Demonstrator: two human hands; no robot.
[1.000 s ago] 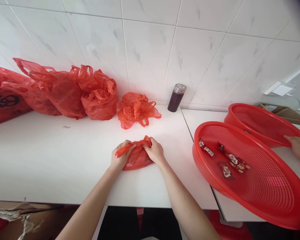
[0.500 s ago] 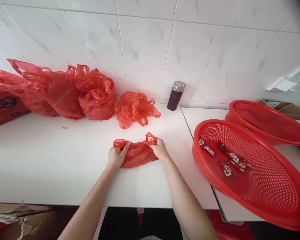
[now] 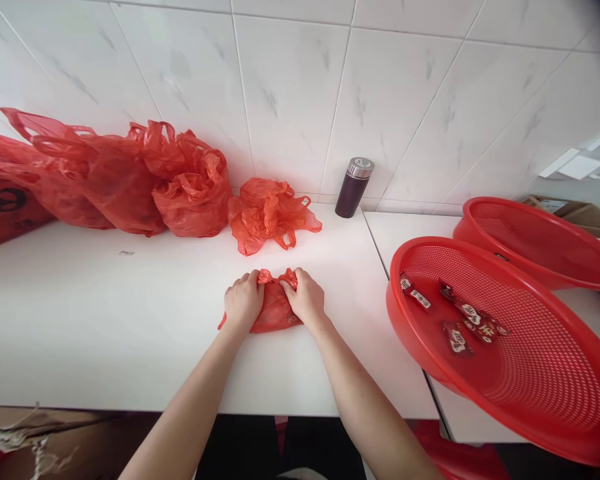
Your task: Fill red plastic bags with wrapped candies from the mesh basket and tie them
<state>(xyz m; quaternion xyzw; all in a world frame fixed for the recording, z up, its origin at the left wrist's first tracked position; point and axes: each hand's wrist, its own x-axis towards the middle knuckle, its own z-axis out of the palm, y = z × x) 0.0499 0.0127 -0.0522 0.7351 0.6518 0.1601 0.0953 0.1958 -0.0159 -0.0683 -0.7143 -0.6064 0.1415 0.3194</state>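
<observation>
left hand (image 3: 244,301): knuckles up, fingers (image 3: 247,283) clenched on the left part of the small red bag (image 3: 274,313)
right hand (image 3: 306,298): knuckles up, fingers (image 3: 293,281) clenched on the right part of the same bag's gathered top
gap between hands: narrow; bunched plastic is seen between the two sets of fingertips
small red bag: held by both hands, directly under the fingers, pressed flat on the white desk (image 3: 105,313); one corner is left sticking out just left of the left wrist
bag contents: cannot be told, plastic is bunched and covered by the hands
crumpled red bag (image 3: 270,213): beyond the fingers, toward the wall, apart from the held bag, untouched
flask (image 3: 353,187): beyond and right of the right fingers, set upright at the tiled wall (image 3: 380,100), dark body, metal cap
pile of red bags (image 3: 130,180): well left of and beyond the left fingers, stacked along the wall
near basket (image 3: 545,380): well right of the right fingers, red mesh, tilted, a few wrapped sweets (image 3: 467,313) seen in its left half
far basket (image 3: 535,240): farther right, behind the near basket, partly overlapped by its rim
cardboard (image 3: 30,433): below the desk's front edge, left of the left forearm
</observation>
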